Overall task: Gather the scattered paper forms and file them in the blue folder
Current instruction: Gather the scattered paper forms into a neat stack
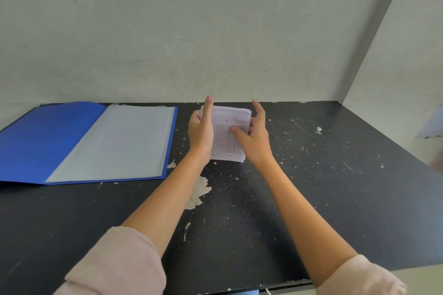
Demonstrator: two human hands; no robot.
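A small stack of white printed paper forms (226,142) lies on the black table near the back wall. My left hand (201,132) stands flat against the stack's left edge, fingers straight and pointing away from me. My right hand (254,137) is at the stack's right edge with straight fingers, its thumb resting on the top sheet. The blue folder (36,141) lies open to the left, its clear inner sleeve (119,141) facing up, with a gap of table between it and the stack.
The black tabletop (323,175) is worn, with chipped pale patches. A wall runs along the back and another closes in at the right. A blurred pale object (431,124) sits at the far right edge.
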